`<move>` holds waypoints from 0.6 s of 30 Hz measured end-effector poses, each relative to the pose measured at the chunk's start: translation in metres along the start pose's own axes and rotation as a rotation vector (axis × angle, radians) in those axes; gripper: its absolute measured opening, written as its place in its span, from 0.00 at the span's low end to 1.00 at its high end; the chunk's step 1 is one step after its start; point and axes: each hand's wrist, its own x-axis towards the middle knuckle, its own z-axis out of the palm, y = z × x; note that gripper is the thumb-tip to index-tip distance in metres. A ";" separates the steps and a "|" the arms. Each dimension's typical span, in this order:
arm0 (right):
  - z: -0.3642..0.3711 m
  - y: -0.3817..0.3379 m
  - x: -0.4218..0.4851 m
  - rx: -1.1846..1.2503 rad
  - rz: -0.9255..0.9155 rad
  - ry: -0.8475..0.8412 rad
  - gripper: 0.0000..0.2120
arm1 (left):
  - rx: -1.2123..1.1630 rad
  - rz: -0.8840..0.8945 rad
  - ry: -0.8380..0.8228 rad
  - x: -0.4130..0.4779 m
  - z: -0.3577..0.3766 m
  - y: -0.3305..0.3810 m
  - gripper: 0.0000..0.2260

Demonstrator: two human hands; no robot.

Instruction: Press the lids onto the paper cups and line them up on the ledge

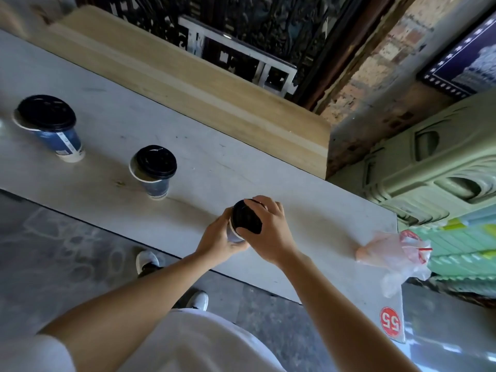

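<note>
Grey ledge (241, 167), 3 lidded cups (155, 181)

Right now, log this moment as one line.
step: lidding third cup | left hand: grips cup | right hand: holds lid on top | left cup, middle cup: on ledge, lids askew

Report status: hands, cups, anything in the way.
Left hand grips third cup; right hand presses its lid. Two other cups on ledge, lids askew. Bag right, clear of hands.

Left hand (218, 238) grips cup (233, 234) on ledge (316, 208) — right hand (271, 233) presses lid (245, 217).
</note>
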 end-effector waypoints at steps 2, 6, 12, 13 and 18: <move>0.004 0.001 -0.001 -0.035 -0.030 -0.028 0.26 | -0.007 -0.002 -0.005 0.000 0.001 0.000 0.34; 0.008 0.006 -0.002 -0.083 -0.039 -0.061 0.26 | -0.014 0.001 -0.017 -0.001 0.000 0.002 0.33; 0.005 0.009 0.001 0.002 0.030 -0.085 0.31 | -0.025 -0.041 -0.026 0.000 0.000 -0.001 0.36; 0.006 0.010 0.001 -0.006 0.020 -0.084 0.30 | -0.030 -0.043 -0.030 0.000 0.000 -0.001 0.36; 0.009 0.013 0.000 0.017 0.019 -0.050 0.30 | -0.096 -0.134 -0.096 0.001 -0.009 0.010 0.34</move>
